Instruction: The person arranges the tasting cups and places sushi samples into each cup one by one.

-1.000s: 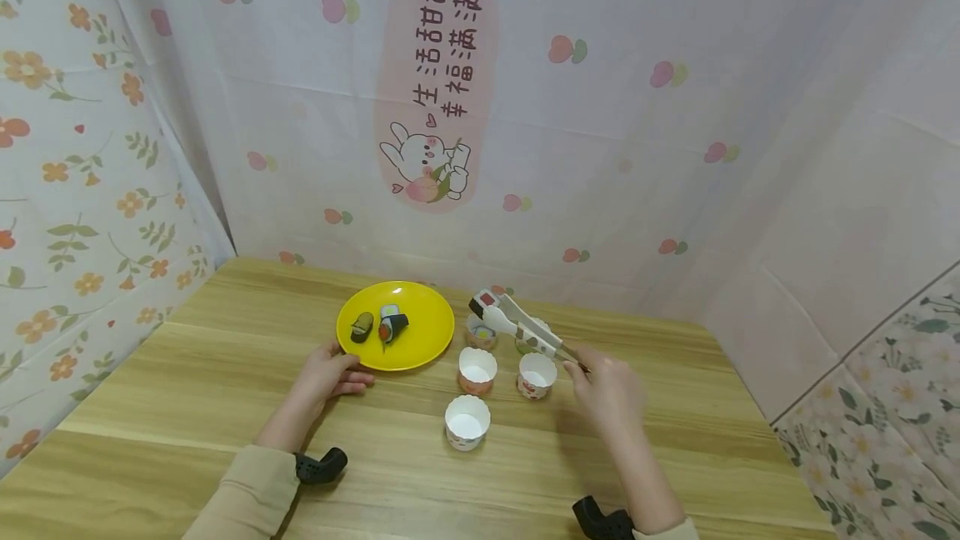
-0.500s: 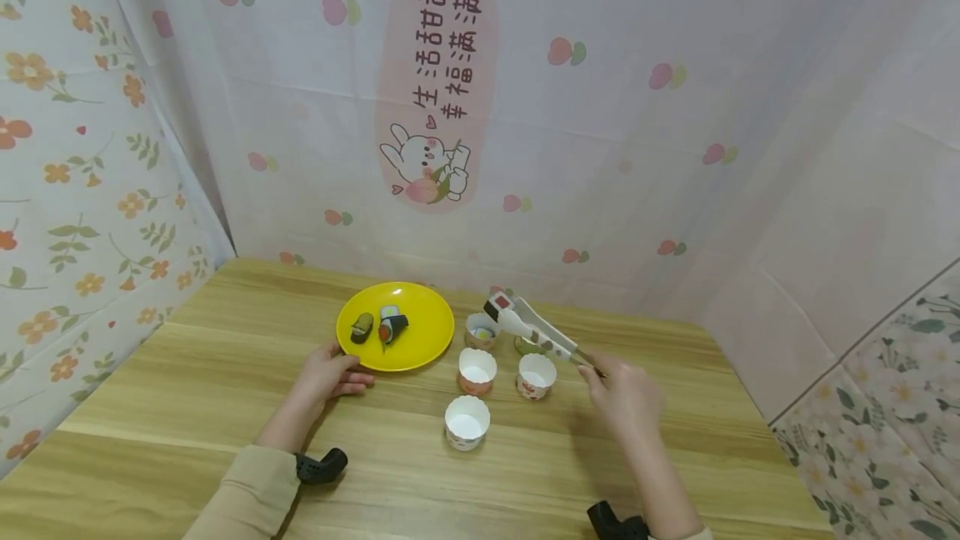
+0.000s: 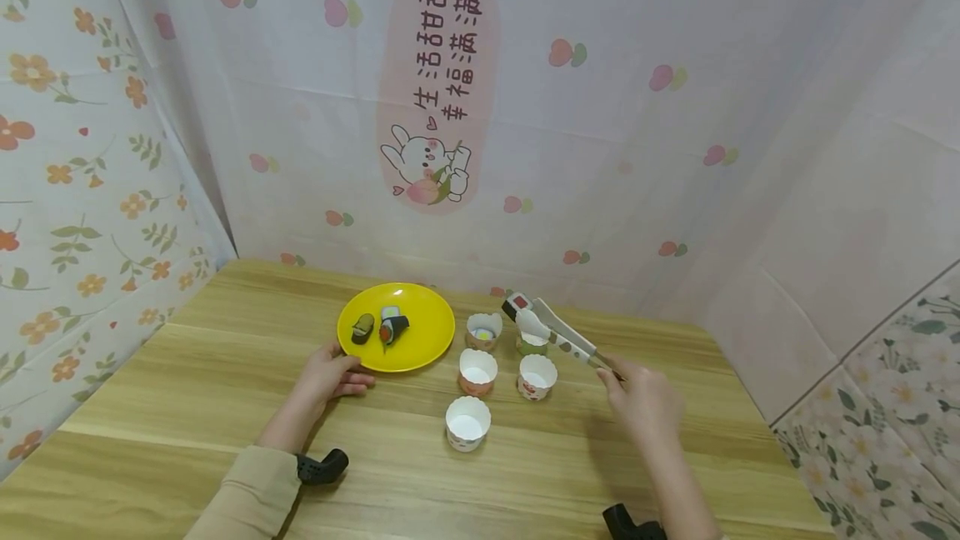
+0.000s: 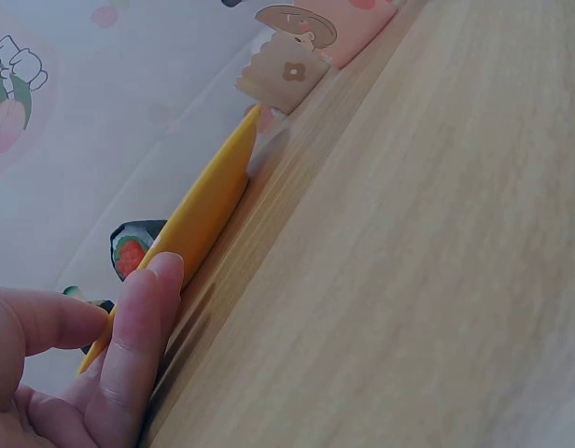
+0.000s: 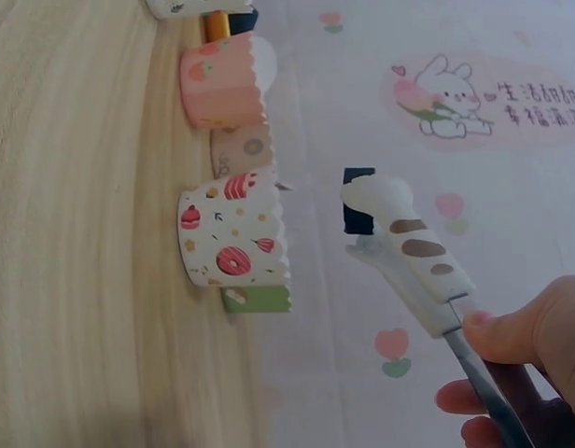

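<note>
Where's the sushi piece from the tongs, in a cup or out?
Out: the right wrist view shows the sushi piece held by the tongs, above the cups.

Pale backdrop cloth behind, scattered with leafed pink motifs; pink oval patch bears dark lettering above a white rabbit. Orange-flowered cloth hangs left, floral panel below a dark diagonal seam at right. Wood-grain table beneath, its far edge along the backdrop
</note>
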`<state>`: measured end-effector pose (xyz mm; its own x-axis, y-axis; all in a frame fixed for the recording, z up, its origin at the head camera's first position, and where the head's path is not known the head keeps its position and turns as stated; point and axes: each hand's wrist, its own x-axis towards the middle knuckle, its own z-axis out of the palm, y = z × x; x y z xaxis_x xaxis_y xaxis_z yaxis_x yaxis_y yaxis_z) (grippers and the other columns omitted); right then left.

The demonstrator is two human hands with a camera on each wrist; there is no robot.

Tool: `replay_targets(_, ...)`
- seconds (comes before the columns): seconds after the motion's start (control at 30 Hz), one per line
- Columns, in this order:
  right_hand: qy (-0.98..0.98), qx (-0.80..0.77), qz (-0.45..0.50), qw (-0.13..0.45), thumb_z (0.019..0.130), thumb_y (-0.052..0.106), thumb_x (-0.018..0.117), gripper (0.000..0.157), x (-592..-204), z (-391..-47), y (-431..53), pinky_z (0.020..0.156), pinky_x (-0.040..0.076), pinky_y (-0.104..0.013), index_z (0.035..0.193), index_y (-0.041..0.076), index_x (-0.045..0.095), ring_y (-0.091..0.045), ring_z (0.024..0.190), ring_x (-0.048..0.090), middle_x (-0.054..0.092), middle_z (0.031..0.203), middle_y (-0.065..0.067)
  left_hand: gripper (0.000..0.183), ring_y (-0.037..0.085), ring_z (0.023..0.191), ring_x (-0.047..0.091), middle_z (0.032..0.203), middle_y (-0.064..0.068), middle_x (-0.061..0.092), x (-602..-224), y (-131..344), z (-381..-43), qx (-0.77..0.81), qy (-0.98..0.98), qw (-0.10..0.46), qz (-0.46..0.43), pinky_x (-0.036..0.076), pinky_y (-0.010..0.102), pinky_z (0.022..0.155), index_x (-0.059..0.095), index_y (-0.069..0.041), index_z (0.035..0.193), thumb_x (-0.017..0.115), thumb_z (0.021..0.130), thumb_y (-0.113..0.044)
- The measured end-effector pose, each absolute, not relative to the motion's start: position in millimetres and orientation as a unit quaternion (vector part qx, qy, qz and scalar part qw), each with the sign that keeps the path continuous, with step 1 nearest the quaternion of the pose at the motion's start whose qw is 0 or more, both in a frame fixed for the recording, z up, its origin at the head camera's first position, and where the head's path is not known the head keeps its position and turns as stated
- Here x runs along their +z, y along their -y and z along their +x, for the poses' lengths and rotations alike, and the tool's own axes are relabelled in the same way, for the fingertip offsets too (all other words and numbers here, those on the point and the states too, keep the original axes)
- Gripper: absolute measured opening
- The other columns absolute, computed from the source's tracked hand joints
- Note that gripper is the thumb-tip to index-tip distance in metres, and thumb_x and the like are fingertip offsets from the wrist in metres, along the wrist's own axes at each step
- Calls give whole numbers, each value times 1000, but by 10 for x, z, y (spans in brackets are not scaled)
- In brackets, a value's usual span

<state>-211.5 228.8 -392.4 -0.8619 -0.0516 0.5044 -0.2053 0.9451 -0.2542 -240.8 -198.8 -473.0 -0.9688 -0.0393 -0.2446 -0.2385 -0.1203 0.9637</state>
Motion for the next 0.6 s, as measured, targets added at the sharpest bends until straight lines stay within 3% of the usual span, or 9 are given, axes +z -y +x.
replay_targets(0.27, 963, 146, 46, 220, 86, 22, 72, 27, -3842, -2091, -2388, 35, 27, -29, 109, 8, 72, -16, 45, 36, 71, 91, -16, 51, 20, 68, 68, 79, 14, 67, -4733, 1992, -2408, 741, -660, 69, -105, 58, 30, 61, 17, 14, 142, 39, 99, -1)
replay_targets(0.6, 965, 137, 52, 216, 84, 21, 73, 28, -3849, -2092, -2488, 33, 25, -26, 107, 4, 72, -13, 41, 31, 71, 86, -15, 50, 19, 67, 68, 85, 15, 65, -4717, 1983, -2410, 735, -665, 66, -114, 58, 30, 63, 20, 12, 142, 40, 98, -1)
